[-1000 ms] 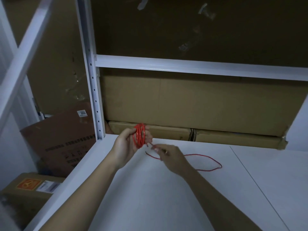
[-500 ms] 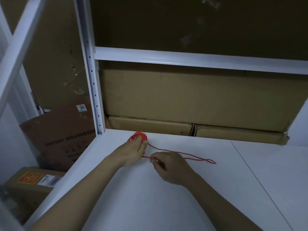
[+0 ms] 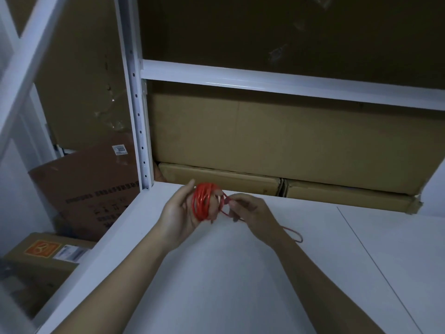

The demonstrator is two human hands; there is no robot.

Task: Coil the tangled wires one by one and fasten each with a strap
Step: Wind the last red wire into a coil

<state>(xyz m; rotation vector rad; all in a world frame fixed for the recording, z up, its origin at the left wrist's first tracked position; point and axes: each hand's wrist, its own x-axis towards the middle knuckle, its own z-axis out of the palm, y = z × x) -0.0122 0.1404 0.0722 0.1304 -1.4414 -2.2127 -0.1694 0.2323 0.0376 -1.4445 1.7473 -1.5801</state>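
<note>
A thin red wire (image 3: pixel 203 201) is wound in several loops around the fingers of my left hand (image 3: pixel 183 213), palm turned up, above the white table (image 3: pixel 216 273). My right hand (image 3: pixel 250 213) pinches the free strand just right of the coil. The loose tail of the wire (image 3: pixel 295 236) trails out from behind my right wrist and lies on the table. No strap shows in the head view.
A white shelf upright (image 3: pixel 138 131) and crossbeam (image 3: pixel 289 81) stand behind the table. Large cardboard boxes (image 3: pixel 265 143) fill the shelf at the back. More boxes (image 3: pixel 89 189) sit on the floor to the left, beyond the table's left edge.
My left hand has turned palm up and lifted, showing the coil. The loose loop on the table has shortened as more wire went onto the coil. My right hand moved closer to the coil.
</note>
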